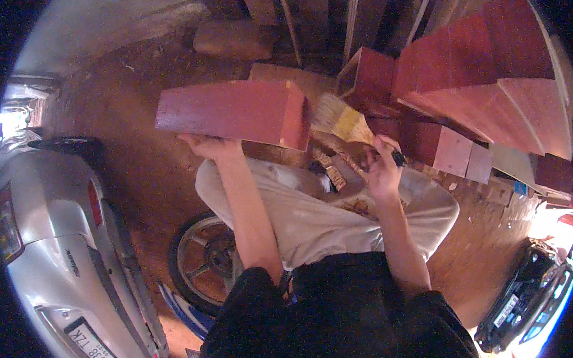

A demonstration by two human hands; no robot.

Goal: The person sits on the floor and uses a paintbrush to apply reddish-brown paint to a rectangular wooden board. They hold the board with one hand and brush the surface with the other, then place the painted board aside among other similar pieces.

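Observation:
My left hand (212,147) supports a long red-stained wooden box (222,110) from below, its fingers partly hidden under the lower edge. The box lies level before me, above my lap. In my right hand (384,168) is a wide paintbrush (352,122) with pale bristles and a yellowish ferrule. The bristle tips point left, close to the right end of the box; whether they touch it I cannot tell. A pale wooden patch marks the box's upper right corner.
Red-stained wooden boxes and panels (450,99) are stacked at the upper right. Boards (320,19) lean at the back. A silver car (62,218) stands to the left, a motorcycle wheel (208,256) lower left. Another dark car (524,296) is at the lower right.

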